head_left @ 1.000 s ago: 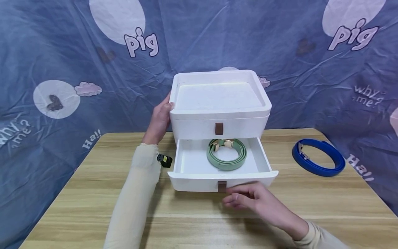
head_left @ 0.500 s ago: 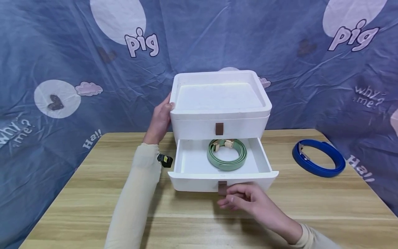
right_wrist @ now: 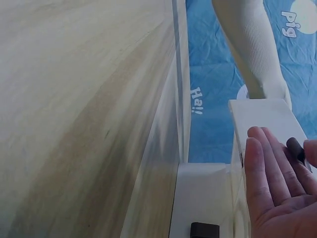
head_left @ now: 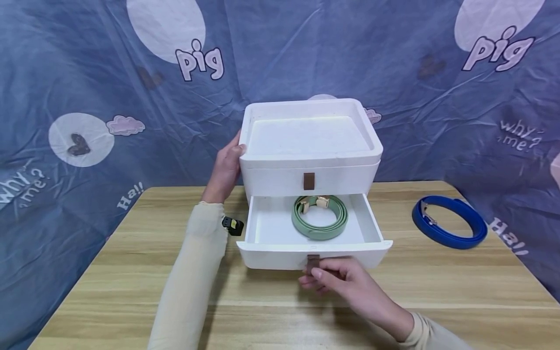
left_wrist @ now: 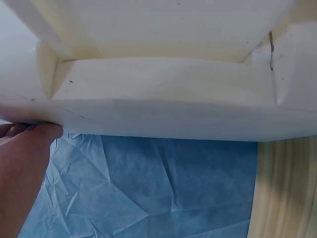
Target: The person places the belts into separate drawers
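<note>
A white storage box [head_left: 310, 158] has its lower drawer [head_left: 280, 257] pulled out. My left hand [head_left: 225, 167] holds the box at its left side, thumb over the top edge; its other fingers are mostly hidden. In the left wrist view, the left hand [left_wrist: 25, 153] touches the white wall. My right hand [head_left: 345, 282] pinches the drawer's brown pull tab [head_left: 312, 263] between thumb and fingers. The right wrist view has the right hand [right_wrist: 282, 188] at the dark tab [right_wrist: 295, 149]. A coiled green belt [head_left: 319, 232] with gold-coloured metal parts lies in the drawer.
To the right on the wooden table [head_left: 144, 272] lies a coiled blue belt [head_left: 455, 240] with a silver buckle. The upper drawer [head_left: 275, 181] is closed, its brown tab [head_left: 308, 181] hanging down. A blue printed cloth [head_left: 280, 48] hangs behind the box.
My right hand has moved left along the drawer front and now has the pull tab between thumb and fingers. The left hand, drawer and both belts look unmoved.
</note>
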`<state>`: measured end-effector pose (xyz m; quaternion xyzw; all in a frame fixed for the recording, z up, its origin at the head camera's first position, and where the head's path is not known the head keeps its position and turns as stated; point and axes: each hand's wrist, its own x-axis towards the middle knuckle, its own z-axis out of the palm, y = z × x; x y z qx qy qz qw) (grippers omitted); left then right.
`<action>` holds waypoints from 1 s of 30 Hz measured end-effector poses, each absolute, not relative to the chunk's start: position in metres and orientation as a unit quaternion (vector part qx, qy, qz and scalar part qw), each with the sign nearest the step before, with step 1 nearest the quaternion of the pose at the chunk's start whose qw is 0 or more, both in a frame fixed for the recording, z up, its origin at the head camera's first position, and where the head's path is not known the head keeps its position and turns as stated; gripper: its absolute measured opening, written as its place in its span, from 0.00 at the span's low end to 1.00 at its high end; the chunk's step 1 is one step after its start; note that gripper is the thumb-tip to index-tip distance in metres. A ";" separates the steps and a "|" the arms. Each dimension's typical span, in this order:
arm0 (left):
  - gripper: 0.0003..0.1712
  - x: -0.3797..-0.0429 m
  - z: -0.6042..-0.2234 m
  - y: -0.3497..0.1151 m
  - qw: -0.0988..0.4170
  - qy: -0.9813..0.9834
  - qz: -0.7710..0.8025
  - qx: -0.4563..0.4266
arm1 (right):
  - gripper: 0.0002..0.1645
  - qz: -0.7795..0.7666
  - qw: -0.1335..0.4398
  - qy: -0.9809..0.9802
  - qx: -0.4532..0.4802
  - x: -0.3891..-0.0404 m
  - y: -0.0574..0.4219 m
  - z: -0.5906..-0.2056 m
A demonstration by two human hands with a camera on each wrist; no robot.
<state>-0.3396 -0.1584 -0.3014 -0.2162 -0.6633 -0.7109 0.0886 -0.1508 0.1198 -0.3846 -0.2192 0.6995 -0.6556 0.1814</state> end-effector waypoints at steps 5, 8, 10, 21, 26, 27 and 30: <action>0.36 -0.340 -0.301 -0.158 0.089 -0.663 -0.711 -0.216 | 0.19 -0.654 0.177 0.703 -0.216 -0.151 0.120 -0.384; 0.36 -0.340 -0.302 -0.159 0.088 -0.664 -0.710 -0.215 | 0.18 -0.655 0.173 0.702 -0.219 -0.151 0.120 -0.383; 0.36 -0.339 -0.301 -0.159 0.087 -0.667 -0.709 -0.213 | 0.18 -0.657 0.171 0.701 -0.220 -0.152 0.120 -0.383; 0.36 -0.340 -0.301 -0.158 0.083 -0.670 -0.707 -0.208 | 0.16 -0.651 0.135 0.702 -0.255 -0.155 0.121 -0.382; 0.36 -0.339 -0.301 -0.158 0.084 -0.669 -0.708 -0.209 | 0.16 -0.650 0.129 0.705 -0.253 -0.156 0.121 -0.383; 0.36 -0.339 -0.301 -0.159 0.084 -0.669 -0.709 -0.209 | 0.16 -0.651 0.128 0.705 -0.250 -0.156 0.120 -0.383; 0.36 -0.339 -0.301 -0.159 0.083 -0.669 -0.707 -0.212 | 0.17 -0.652 0.129 0.706 -0.243 -0.156 0.119 -0.383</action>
